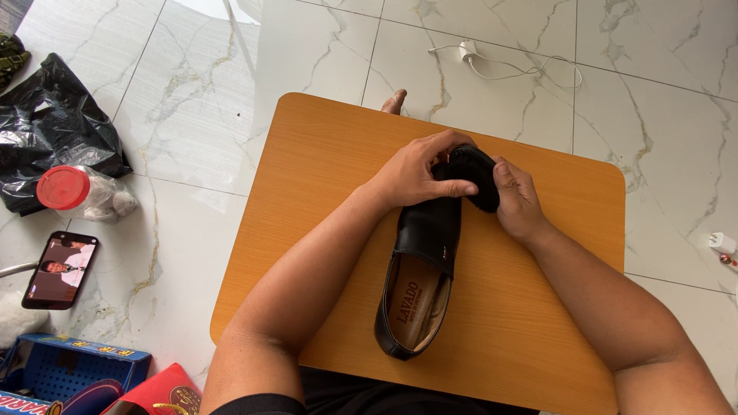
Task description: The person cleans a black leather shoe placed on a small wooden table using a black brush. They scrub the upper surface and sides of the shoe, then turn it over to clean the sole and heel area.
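Glossy black leather shoe [427, 253]: both hands [411, 175] [516, 201] grip clamped on its rounded toe.

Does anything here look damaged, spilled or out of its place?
Nothing looks damaged or spilled. The black shoe lies upright on the wooden board, both hands at its toe. The phone and plastic jar lie on the floor.

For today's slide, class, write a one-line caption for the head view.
Both hands, left hand and right hand, grip the toe of a black loafer lying on an orange board.

Left hand [411, 175], right hand [516, 201] — fingers seemingly curled
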